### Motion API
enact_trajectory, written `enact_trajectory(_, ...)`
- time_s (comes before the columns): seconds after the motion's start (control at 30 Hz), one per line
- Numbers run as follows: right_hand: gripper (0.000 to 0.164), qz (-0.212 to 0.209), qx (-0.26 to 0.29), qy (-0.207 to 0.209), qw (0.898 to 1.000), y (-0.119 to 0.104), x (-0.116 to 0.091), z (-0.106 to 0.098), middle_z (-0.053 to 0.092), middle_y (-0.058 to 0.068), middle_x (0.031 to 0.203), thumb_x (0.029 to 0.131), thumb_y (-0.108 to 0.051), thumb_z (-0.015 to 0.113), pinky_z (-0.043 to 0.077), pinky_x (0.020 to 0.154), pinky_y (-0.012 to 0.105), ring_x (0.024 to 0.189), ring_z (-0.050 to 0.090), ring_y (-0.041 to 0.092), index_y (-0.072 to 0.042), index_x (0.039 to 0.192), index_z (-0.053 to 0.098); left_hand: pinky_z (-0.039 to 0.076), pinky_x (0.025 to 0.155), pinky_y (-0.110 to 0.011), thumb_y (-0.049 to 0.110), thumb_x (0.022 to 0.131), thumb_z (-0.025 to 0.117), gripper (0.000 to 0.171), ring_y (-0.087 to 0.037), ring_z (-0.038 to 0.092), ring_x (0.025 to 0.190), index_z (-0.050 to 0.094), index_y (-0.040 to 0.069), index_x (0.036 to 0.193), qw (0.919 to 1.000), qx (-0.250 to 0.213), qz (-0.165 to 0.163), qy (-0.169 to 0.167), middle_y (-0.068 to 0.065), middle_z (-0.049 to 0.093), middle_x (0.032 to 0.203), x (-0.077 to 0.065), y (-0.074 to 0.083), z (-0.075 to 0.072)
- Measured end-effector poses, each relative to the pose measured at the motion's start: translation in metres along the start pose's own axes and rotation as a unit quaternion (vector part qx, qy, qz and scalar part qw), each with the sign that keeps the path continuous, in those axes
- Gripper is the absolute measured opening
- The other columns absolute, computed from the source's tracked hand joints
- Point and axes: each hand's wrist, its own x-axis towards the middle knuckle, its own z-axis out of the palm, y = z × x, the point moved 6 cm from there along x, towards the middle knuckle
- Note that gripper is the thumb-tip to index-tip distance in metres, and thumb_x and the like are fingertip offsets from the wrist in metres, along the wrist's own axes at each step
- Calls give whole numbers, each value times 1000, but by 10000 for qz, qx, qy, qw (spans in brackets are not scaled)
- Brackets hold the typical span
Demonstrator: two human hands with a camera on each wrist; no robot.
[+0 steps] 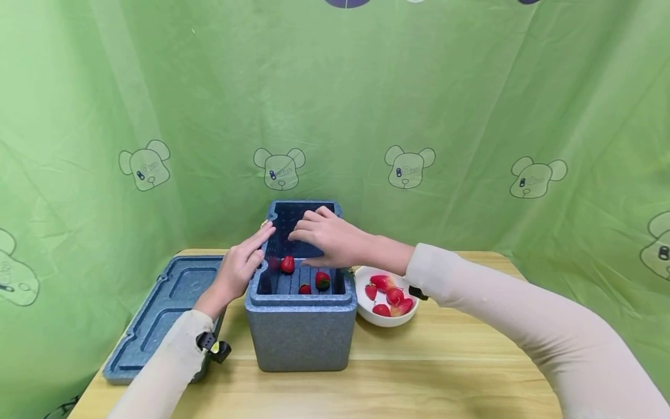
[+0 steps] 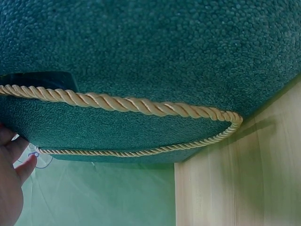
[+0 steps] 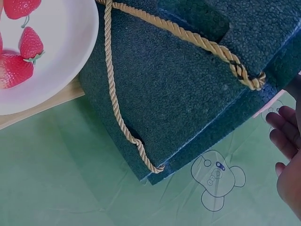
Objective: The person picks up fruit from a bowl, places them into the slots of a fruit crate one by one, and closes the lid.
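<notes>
A blue-grey foam box stands uncovered, with several strawberries inside, one strawberry near its left wall. My left hand rests on the box's left rim, its fingers straight. Over the opening hangs my right hand, thumb and fingers parted and loosely bent, with nothing seen between them. In the right wrist view the right hand's fingers show beside the box's top edge. A twisted gold rope runs along the side of the box in the left wrist view.
A white bowl of several strawberries sits right of the box, below the right forearm. The foam lid lies on the wooden table at the left. Behind hangs a green curtain with bear faces.
</notes>
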Motion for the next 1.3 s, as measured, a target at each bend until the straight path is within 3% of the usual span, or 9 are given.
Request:
enact_trajectory(0.37, 49, 49, 13, 250, 9997, 12, -12, -5, 71, 3, 118, 86, -36, 81, 44, 94, 42, 110, 57, 22, -9, 125, 68, 48, 108, -55, 17, 100, 40, 51, -32, 51, 141, 54, 9, 149, 10000, -13, 60, 39, -11, 50, 155, 1, 2, 0)
enact_trajectory(0.73, 46, 369, 195, 439, 9982, 29, -32, -13, 70, 5, 116, 85, -32, 82, 43, 92, 42, 109, 58, 24, -9, 123, 69, 46, 109, -53, 17, 99, 41, 51, -32, 51, 141, 55, 7, 147, 9998, -35, 151, 105, -10, 51, 155, 1, 2, -1)
enact_trajectory(1.3, 49, 1214, 504, 777, 9883, 64, -92, -12, 73, 7, 114, 82, -28, 84, 39, 88, 43, 103, 56, 24, -6, 123, 70, 47, 108, -54, 18, 100, 40, 51, -33, 51, 140, 54, 7, 148, 9999, -77, 124, 61, -12, 50, 156, 0, 3, -1)
